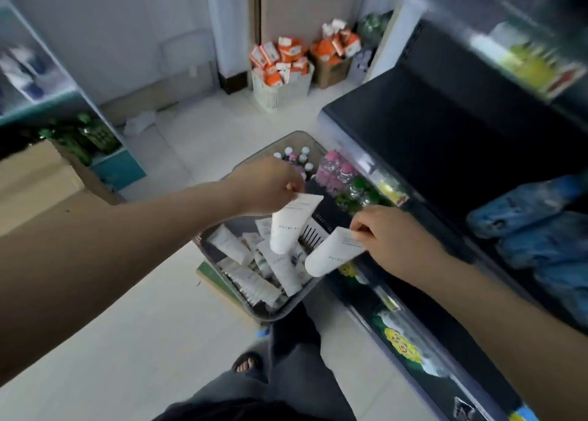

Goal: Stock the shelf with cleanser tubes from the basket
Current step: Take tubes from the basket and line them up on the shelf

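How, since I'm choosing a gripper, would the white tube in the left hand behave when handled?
Probably light: the left hand dangles the tube from a fingertip pinch at its flat end. Its smooth skin may slip. Round body might roll.

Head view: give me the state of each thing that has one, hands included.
left hand: pinches left tube by its flat end.
right hand: pinches right tube by its flat end.
left tube: hanging, round end down, over basket.
right tube: hanging tilted beside basket's shelf side.
basket: on floor, partly full.
loose tubes: lying heaped in basket.
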Action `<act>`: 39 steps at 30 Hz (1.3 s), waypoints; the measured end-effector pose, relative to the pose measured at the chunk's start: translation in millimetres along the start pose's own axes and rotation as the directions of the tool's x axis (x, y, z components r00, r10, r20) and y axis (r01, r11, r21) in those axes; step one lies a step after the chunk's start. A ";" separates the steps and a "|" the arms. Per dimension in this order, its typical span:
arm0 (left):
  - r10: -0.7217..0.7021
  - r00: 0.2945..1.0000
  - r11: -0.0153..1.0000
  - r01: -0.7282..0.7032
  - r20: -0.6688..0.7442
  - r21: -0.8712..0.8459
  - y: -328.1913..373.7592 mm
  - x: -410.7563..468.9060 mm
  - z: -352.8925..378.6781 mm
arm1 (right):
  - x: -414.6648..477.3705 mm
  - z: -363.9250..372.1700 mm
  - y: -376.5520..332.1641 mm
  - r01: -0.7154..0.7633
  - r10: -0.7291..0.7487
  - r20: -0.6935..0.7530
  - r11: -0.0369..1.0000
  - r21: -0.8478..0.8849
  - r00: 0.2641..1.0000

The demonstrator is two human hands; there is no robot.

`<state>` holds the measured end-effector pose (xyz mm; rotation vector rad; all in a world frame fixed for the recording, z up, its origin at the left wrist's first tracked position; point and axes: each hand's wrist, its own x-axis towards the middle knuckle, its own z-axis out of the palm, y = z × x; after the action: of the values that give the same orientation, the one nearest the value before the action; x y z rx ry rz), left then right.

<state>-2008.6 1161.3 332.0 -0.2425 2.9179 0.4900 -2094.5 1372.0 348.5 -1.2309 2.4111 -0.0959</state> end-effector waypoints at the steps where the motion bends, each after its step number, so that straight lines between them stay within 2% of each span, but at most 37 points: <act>1: 0.060 0.998 0.998 -0.060 -0.022 0.009 13.9 -5.3 -12.7 | -18.1 -10.6 0.8 -0.041 0.042 -0.037 0.999 0.030 0.998; 5: 0.272 0.960 0.962 -0.270 -0.066 0.039 75.6 -21.4 -61.1 | -93.2 -56.2 7.3 -0.174 0.196 -0.202 0.977 0.120 0.960; 10: 0.435 0.899 0.900 -0.436 -0.044 -0.002 162.7 -31.6 -118.8 | -180.0 -103.1 26.2 -0.273 0.290 -0.348 0.957 0.098 0.892; 16: 0.584 0.802 0.808 -0.589 -0.123 -0.008 270.4 -42.8 -161.2 | -281.3 -149.8 55.7 -0.389 0.401 -0.438 0.913 0.122 0.804; 23: 0.640 0.750 0.750 -0.657 -0.166 -0.077 394.2 -55.1 -173.0 | -388.3 -182.2 103.9 -0.397 0.453 -0.500 0.891 0.220 0.738; 29: 0.648 0.725 0.731 -0.678 -0.233 -0.077 487.2 -54.8 -172.6 | -459.4 -215.0 151.8 -0.378 0.410 -0.551 0.909 0.178 0.727; 39: 0.642 0.728 0.743 -0.668 -0.239 -0.041 569.2 -20.6 -206.2 | -491.6 -267.4 214.7 -0.394 0.386 -0.612 0.910 0.129 0.691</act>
<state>-2124.9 1625.6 703.3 0.8243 3.1129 0.7824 -2112.5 1853.3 705.2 -0.7107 3.2089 -0.4246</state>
